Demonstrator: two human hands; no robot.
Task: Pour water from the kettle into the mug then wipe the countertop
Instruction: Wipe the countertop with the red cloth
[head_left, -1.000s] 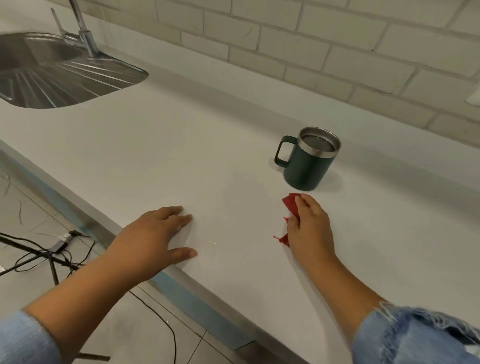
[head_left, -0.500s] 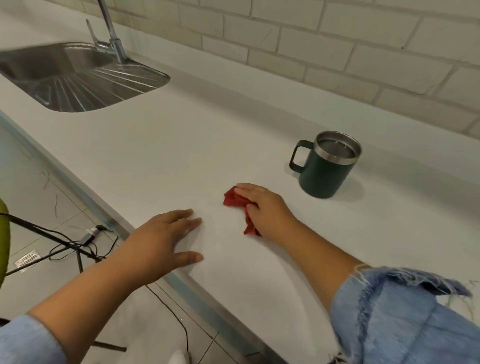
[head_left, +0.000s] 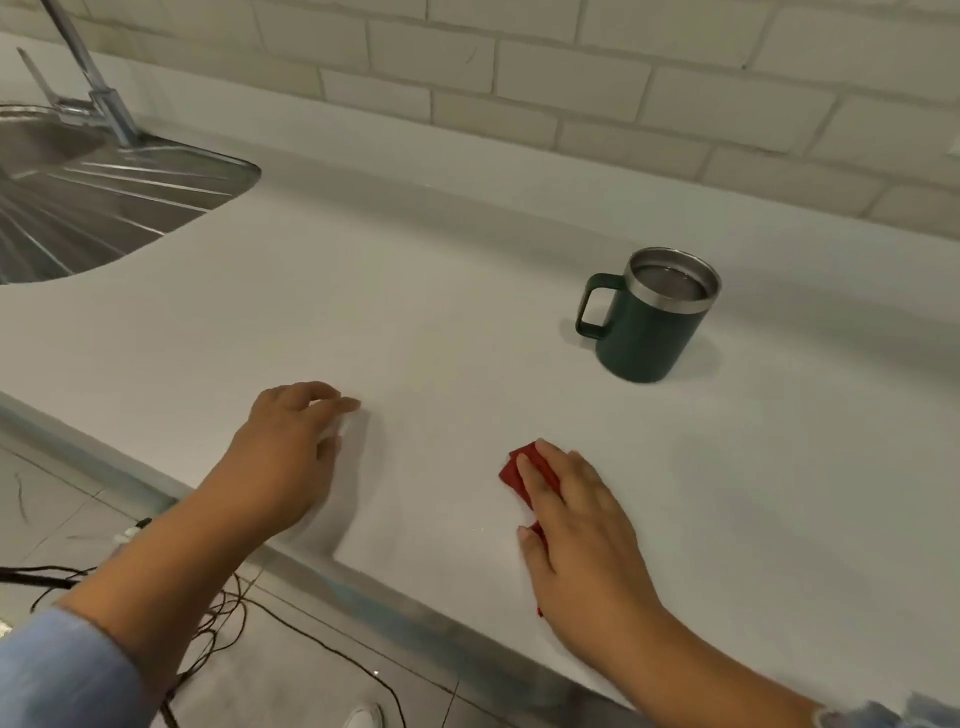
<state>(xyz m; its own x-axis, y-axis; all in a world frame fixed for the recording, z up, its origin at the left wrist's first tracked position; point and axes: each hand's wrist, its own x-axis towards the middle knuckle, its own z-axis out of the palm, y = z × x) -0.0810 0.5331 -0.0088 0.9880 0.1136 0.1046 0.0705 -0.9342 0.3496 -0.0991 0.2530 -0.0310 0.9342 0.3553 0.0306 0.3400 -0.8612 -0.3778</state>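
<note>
Wall (head_left: 519, 78): I see pale brick-shaped tiles with darker grout, running along the back.
Countertop (head_left: 363, 270): white and matte, with a grey strip (head_left: 415, 618) along its front edge.
Sink (head_left: 78, 218): stainless steel, far left, ribbed drainboard facing me.
Tap (head_left: 106, 104): chrome, upright at the sink's back edge.
Floor (head_left: 52, 493): grey tiles, lower left, black cables (head_left: 228, 618) lying across them.
Light: soft, with faint shadows.

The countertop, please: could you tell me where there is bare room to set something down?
The widest free patch lies between the sink and the mug, running back to the tiled wall. Another lies right of the mug and the right hand. The front edge is busier: the left hand rests there and the right hand presses the red cloth.
</note>
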